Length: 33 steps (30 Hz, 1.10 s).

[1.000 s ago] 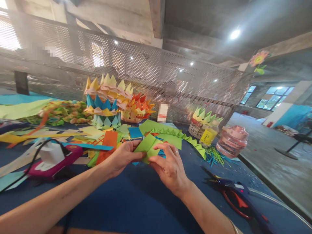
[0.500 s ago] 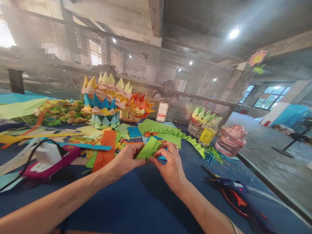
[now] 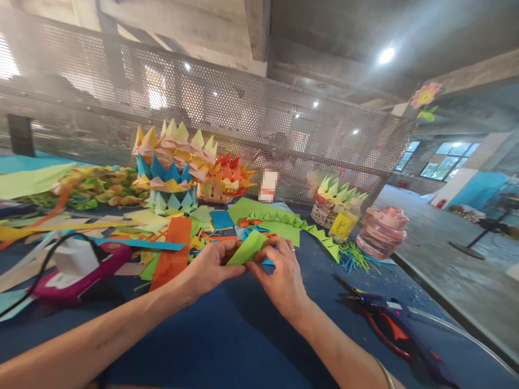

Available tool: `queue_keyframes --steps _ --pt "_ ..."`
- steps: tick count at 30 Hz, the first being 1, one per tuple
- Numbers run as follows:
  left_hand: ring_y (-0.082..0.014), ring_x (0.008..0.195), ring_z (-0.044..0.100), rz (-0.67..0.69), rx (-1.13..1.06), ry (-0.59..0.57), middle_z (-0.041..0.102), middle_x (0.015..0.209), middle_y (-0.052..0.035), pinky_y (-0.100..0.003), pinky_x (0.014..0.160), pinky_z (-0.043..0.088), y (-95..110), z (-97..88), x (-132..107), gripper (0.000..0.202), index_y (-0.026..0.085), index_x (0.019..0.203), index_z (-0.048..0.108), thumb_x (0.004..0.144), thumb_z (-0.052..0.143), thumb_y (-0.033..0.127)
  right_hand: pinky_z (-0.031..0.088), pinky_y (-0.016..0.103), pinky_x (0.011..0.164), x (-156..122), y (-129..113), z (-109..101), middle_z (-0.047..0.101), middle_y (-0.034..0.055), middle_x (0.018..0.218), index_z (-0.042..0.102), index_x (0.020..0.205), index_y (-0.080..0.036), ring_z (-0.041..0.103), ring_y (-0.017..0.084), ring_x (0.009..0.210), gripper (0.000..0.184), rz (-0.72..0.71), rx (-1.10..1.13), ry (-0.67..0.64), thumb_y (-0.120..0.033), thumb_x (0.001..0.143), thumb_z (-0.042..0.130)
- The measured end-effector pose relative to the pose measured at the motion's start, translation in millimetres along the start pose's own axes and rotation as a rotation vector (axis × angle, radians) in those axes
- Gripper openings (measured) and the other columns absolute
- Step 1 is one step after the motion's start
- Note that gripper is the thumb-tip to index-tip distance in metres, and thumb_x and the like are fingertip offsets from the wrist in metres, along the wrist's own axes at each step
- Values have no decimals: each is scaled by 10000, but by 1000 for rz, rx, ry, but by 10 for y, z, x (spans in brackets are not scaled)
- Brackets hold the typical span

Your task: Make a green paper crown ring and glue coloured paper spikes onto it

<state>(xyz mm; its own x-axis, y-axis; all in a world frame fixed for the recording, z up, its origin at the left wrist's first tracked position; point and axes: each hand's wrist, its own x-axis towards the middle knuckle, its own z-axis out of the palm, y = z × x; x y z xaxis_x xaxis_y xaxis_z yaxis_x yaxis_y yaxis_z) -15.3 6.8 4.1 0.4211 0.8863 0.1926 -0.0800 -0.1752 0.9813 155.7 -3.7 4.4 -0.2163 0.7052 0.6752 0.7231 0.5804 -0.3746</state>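
At the left edge of the frame, pink glue gun (image 3: 77, 273): lies on its side on the dark blue worktop (image 3: 227, 335), with a black cord looping from it toward the lower left corner.
paper scraps (image 3: 101, 224): yellow, green and blue strips and sheets lie flat behind the pink glue gun.
orange strip (image 3: 173, 251): flat on the worktop, left of centre.
stacked crowns (image 3: 168, 173): spiky folded-paper rings, yellow-pink over blue over pale green, stand in front of the mesh screen (image 3: 243, 113). An orange-red crown (image 3: 227, 178) sits against their right side.
left hand (image 3: 206, 267): centre of the frame, thumb and fingers pinched on the left end of the green folded paper.
green folded paper (image 3: 248, 248): gripped by both hands at the centre of the frame, low over the worktop, its point tilted up.
right hand (image 3: 284, 278): just right of centre, fingertips clamped on the paper's right end, a ring on one finger.
green zigzag strip (image 3: 308, 229): lies flat behind the right hand and runs rightward.
basket (image 3: 324, 213): right of centre, topped with green-yellow paper spikes; a yellow-labelled jar (image 3: 344, 227) stands just in front of it.
pink jar (image 3: 383, 232): upright, right of the basket, near the worktop's edge.
blue glue gun (image 3: 385, 319): lower right, lying on the worktop, apart from the right hand.
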Motion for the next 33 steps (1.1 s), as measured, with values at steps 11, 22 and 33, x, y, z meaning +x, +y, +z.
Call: queue_keyframes --steps 11,22,33 --pt "-189 786 683 -73 -73 221 755 855 -16 -249 695 507 107 -200 70 375 150 930 665 571 766 193 466 291 709 199 281 -235 638 33 817 599 863 -200 593 164 752 113 166 183 190 -278 883 519" --pt "-165 668 676 -115 -129 330 759 832 -28 -222 577 496 163 -276 93 511 140 991 655 514 815 227 456 254 635 235 362 -238 628 18 727 599 811 -186 571 145 666 171 270 285 168 -341 845 534" --pt "-188 748 680 -106 -94 258 759 868 -36 -244 641 491 67 -271 102 485 131 997 652 543 799 222 423 230 582 112 220 -88 587 -22 604 662 760 -194 524 124 572 130 177 223 33 -310 810 632"
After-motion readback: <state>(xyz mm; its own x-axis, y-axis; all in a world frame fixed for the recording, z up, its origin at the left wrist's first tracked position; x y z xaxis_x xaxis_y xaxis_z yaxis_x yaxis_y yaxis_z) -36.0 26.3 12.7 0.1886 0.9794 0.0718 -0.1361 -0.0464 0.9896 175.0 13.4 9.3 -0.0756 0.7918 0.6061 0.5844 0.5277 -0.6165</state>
